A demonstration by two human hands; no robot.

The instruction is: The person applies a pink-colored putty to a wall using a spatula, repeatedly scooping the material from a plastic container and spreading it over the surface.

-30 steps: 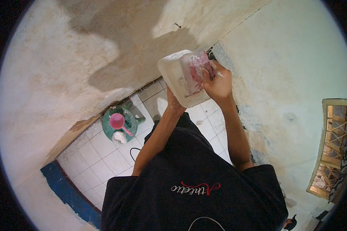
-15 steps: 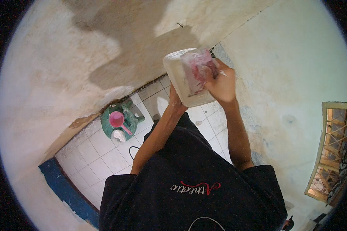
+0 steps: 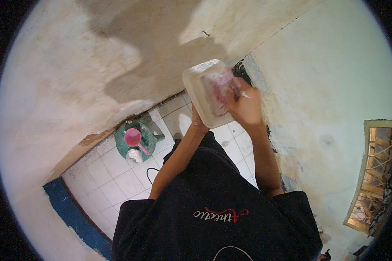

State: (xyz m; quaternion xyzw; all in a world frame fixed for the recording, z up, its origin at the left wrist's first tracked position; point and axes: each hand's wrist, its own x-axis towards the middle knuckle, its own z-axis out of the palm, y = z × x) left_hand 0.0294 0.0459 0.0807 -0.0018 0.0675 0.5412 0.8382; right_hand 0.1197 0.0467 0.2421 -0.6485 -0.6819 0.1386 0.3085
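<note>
A whitish rectangular plastic tub [image 3: 191, 89] is held up in front of me, tilted, close to the corner of the two walls. My left hand [image 3: 199, 123] supports it from beneath and its near left side; most of those fingers are behind the tub. Over the tub's right side, my right hand [image 3: 248, 106] grips a translucent pink, red and white plastic piece [image 3: 222, 82], blurred by motion. White smears show on the right hand. The plastic piece covers part of the tub's inside, where a pale layer shows.
On the tiled floor [image 3: 113, 178] at left stands a green stool [image 3: 123, 141] bearing a pink dipper [image 3: 133, 137] and a bag of white material [image 3: 134, 155]. Patchy walls rise ahead and right. A lattice window [image 3: 368, 176] is far right; a blue door frame [image 3: 74, 213] lies lower left.
The tub and both hands have come slightly lower in the view. My right hand has shifted a little left with the plastic piece, further over the tub.
</note>
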